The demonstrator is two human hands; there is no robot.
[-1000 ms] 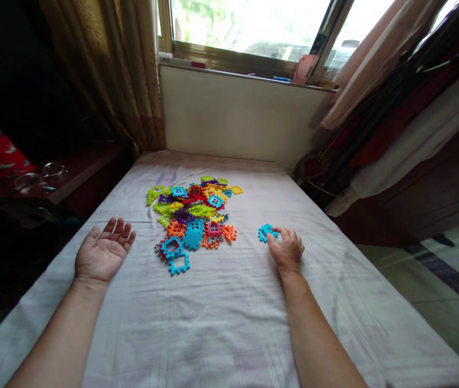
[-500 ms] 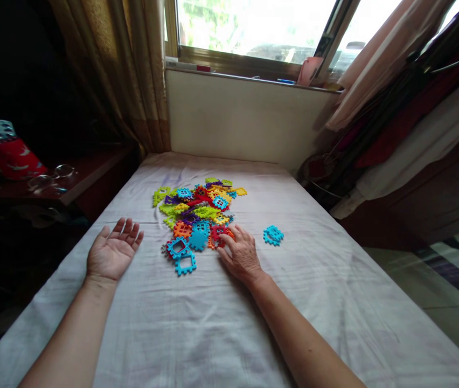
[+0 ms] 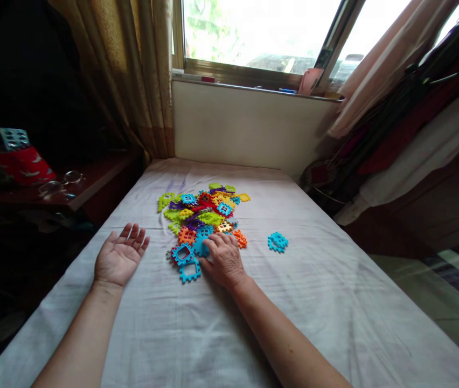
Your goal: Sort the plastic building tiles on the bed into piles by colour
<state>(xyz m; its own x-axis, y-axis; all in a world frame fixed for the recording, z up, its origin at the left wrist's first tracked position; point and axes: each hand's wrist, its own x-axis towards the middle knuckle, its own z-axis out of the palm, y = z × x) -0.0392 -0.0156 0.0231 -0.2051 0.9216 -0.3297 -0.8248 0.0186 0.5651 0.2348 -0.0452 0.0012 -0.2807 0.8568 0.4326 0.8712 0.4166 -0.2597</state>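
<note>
A heap of colourful notched plastic building pieces (image 3: pixel 210 218) lies on the bed sheet, some solid and some with window frames. My right hand (image 3: pixel 224 258) rests palm down over the heap's near edge, its thumb apart from the bent fingers. The fingertips touch a solid blue piece (image 3: pixel 200 248); the palm hides what lies beneath. Left of that hand are two blue square frames, the nearer one (image 3: pixel 189 270) on the sheet. My left hand (image 3: pixel 119 258) lies palm up left of the heap, its fingers spread and holding nothing. A blue piece (image 3: pixel 278 242) lies apart on the right.
The pale sheet (image 3: pixel 314 312) covers a bed that reaches to the wall under a window. On the left, a dark table (image 3: pixel 96 180) bears glasses (image 3: pixel 62 183) and a red pouch (image 3: pixel 31 166). Clothes (image 3: pixel 411 118) hang along the right side.
My right hand has moved left across the near edge of the heap, from the red and orange pieces to the solid blue one. My left hand keeps its palm-up pose. The view has shifted slightly.
</note>
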